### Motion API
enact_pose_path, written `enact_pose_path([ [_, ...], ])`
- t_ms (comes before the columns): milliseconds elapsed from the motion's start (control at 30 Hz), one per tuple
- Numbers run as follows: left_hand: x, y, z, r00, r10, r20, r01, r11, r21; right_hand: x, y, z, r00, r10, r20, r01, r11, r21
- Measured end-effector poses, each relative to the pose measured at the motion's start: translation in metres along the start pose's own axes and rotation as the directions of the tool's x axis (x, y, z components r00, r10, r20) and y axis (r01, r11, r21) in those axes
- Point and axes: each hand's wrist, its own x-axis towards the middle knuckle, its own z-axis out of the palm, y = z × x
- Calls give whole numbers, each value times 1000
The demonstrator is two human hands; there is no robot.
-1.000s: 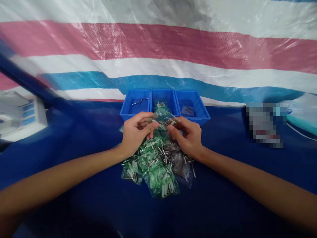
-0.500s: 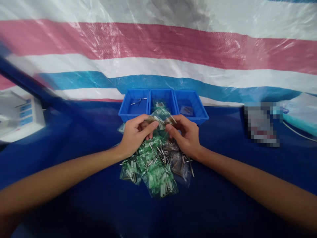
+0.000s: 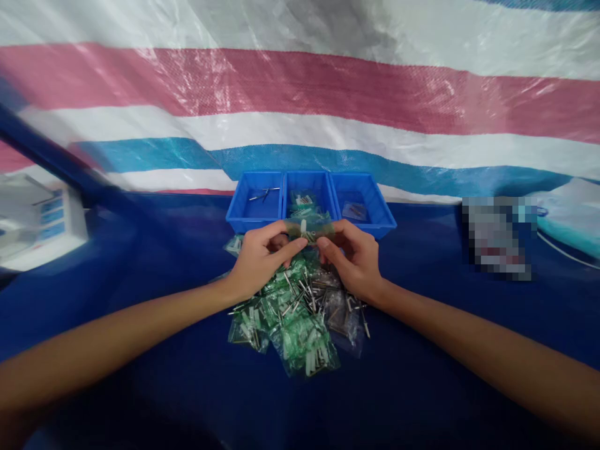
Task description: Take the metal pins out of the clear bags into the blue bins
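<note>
Between my two hands is a small clear plastic bag [image 3: 310,229] with white and metal pieces inside. My left hand [image 3: 265,255] pinches its left side, thumb on the near face. On the right side, my right hand [image 3: 351,253] grips it the same way. Below them lies a pile of green-tinted bags [image 3: 300,337] holding white and metal parts, with loose metal pins [image 3: 307,294] on top. Greyish clear bags [image 3: 344,315] lie at the pile's right. Part of the pile is hidden by my hands.
Three joined blue bins stand behind my hands: the left bin [image 3: 255,220] holds metal pins, the middle bin [image 3: 307,176] bags, the right bin [image 3: 382,209] a small bag. A white device [image 3: 70,225] is far left; a pale blue-white package [image 3: 574,219] is far right.
The held bag has tilted and now sits lower between my hands, its contents gathered near my thumbs. Both hands keep their hold, and the view has shifted slightly.
</note>
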Motion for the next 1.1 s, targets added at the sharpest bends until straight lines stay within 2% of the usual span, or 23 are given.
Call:
enact_pose_path([
  [100, -1, -2, 0, 1000, -12, 13, 12, 999, -35, -1, 3, 0, 1000, -14, -9, 14, 1000, 13],
  [267, -1, -2, 1, 1000, -1, 2, 1, 985, -174, -5, 9, 2, 998, -8, -67, 19, 985, 173],
  [367, -1, -1, 2, 1000, 13, -3, -13, 969, -247, -5, 8, 2, 996, -29, -83, 37, 995, 94],
  [500, -1, -1, 2, 1000, 13, 4, -11, 958, -287, -2, 5, 1, 990, -135, -31, 132, 988, -84],
  [633, -2, -1, 1, 999, 44, 15, -39, 970, -240, 0, 4, 0, 986, -156, -56, 146, 977, -158],
  [767, -2, 1, -1, 999, 26, 45, -19, 989, -144, 2, 3, 0, 983, -171, -73, 156, 972, -178],
  [967, -1, 3, -3, 994, 103, -41, -103, 995, -5, 2, 0, 2, 967, -230, -110, 195, 945, -264],
  [1100, -1, -1, -1, 991, 99, -92, -97, 995, 34, 2, -1, 3, 959, -268, -98, 233, 934, -270],
])
